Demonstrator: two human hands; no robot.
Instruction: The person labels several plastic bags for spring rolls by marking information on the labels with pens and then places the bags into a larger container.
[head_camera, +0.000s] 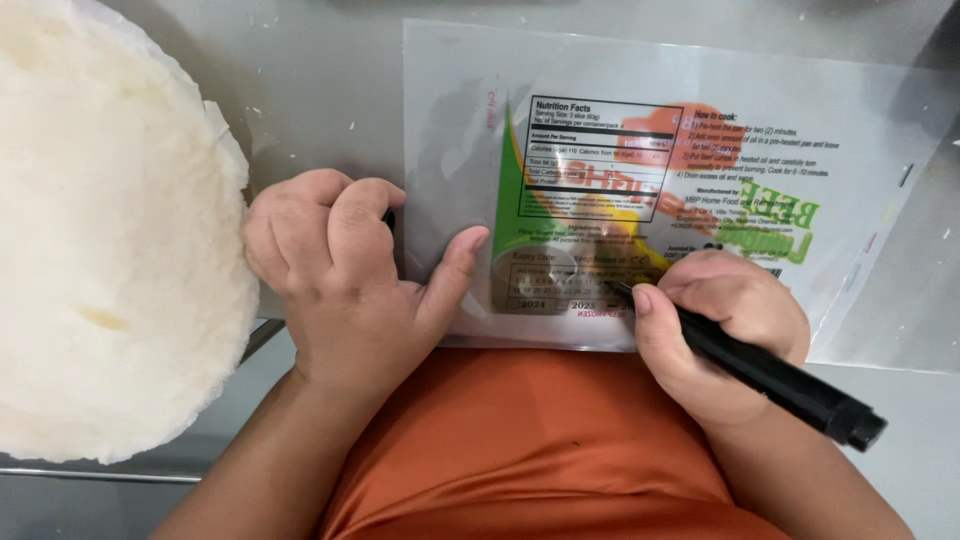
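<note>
A big round stack of thin white wrappers (95, 230) fills the left side of the view, its edge hanging over the rim of the grey metal table (330, 90). To its right lies a flat clear plastic food pouch printed in green, orange and black (660, 190), spread on the table with its near edge just in front of the person's orange shirt (520, 450). The left hand (340, 275) rests on the pouch's left edge, fingers curled into a loose fist with something small and dark tucked inside that cannot be made out, and the thumb stretched out flat across the plastic. The right hand (715, 325) is closed around a black marker pen (770, 375), whose tip touches the printed date boxes near the pouch's lower edge, while its back end points toward the lower right.
</note>
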